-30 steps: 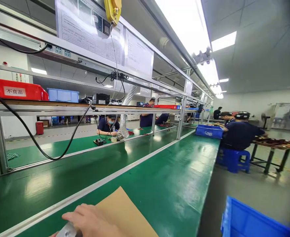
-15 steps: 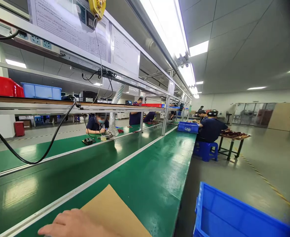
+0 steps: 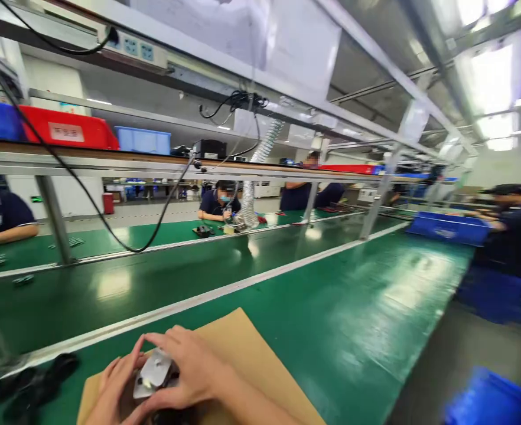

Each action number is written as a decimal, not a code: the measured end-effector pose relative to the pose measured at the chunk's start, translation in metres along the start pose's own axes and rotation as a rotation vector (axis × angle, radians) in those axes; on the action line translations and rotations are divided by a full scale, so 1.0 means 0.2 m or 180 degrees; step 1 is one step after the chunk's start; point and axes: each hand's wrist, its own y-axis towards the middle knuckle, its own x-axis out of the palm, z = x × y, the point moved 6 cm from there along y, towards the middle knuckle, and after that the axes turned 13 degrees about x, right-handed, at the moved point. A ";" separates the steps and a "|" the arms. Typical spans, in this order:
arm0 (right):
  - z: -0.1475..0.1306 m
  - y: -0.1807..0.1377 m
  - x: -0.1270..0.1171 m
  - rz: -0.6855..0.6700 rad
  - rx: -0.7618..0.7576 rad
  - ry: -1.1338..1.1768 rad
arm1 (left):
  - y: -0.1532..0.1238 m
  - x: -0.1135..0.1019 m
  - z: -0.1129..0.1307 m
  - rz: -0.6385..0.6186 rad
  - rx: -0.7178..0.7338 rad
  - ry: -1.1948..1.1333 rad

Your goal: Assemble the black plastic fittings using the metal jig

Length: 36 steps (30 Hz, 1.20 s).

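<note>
A small silvery metal part [image 3: 156,370] with rounded corners sits between my two hands, above a brown cardboard sheet [image 3: 260,360]. My right hand [image 3: 192,363] curls round its right side, with the fingers over the far edge and the thumb along the near side. From the left, my left hand [image 3: 121,381] closes round the part, its fingertips meeting those of the right. Something dark shows beneath the part, mostly hidden by the hands. Black cables or dark parts [image 3: 34,383], blurred, lie on the green bench to the left of the cardboard.
A metal rail [image 3: 225,289] separates my green bench [image 3: 331,307] from the conveyor belt [image 3: 163,274]. Blue bins stand at the bench's far end [image 3: 449,227] and lower right [image 3: 491,398]. A black cable [image 3: 110,227] hangs from the shelf. Co-workers sit across [image 3: 218,203] and far right [image 3: 517,236].
The view has swung left. Earlier only one hand showed, low over the cardboard; now both hands are round the silvery metal part. The dark items at the left have come into view.
</note>
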 end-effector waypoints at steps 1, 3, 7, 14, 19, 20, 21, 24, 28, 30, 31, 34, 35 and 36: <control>0.01 -0.01 0.02 -0.0280 -0.0084 0.0347 | -0.01 0.01 0.02 -0.0125 -0.0029 -0.0010; 0.04 -0.02 0.05 -0.0639 0.0096 0.0887 | -0.02 0.03 0.06 -0.0302 -0.0094 -0.0163; 0.08 -0.04 0.03 -0.0323 0.0598 0.0583 | -0.01 0.02 0.13 -0.0380 -0.0214 -0.0417; 0.00 -0.08 0.01 -0.0268 0.0375 0.0387 | 0.00 -0.01 0.18 -0.0335 -0.0158 -0.0610; -0.03 -0.07 0.00 -0.0156 0.0157 0.0349 | 0.00 -0.02 0.19 -0.0304 -0.0146 -0.0597; -0.04 -0.07 -0.01 -0.0104 0.0158 0.0262 | 0.00 -0.02 0.19 -0.0285 -0.0154 -0.0576; -0.04 -0.06 -0.01 -0.0023 0.0170 0.0105 | 0.00 -0.02 0.19 -0.0281 -0.0164 -0.0566; -0.06 -0.07 0.00 0.0028 0.0059 -0.0084 | 0.01 -0.01 0.20 -0.0327 -0.0170 -0.0637; -0.06 -0.07 0.02 -0.0006 0.0029 -0.0057 | 0.00 -0.01 0.20 -0.0378 -0.0250 -0.0669; -0.05 -0.07 0.02 0.0124 0.0130 -0.0378 | 0.00 -0.01 0.20 -0.0365 -0.0281 -0.0605; -0.04 -0.07 0.02 0.0153 0.0150 -0.0444 | 0.00 -0.01 0.20 -0.0354 -0.0285 -0.0590; -0.02 -0.08 0.01 -0.0002 0.0156 -0.0043 | -0.01 0.00 0.20 -0.0365 -0.0300 -0.0648; 0.00 -0.09 0.01 -0.0052 0.0208 0.0146 | -0.01 0.00 0.20 -0.0381 -0.0308 -0.0671; 0.01 -0.09 0.01 -0.0076 0.0283 0.0257 | -0.01 0.00 0.20 -0.0393 -0.0314 -0.0679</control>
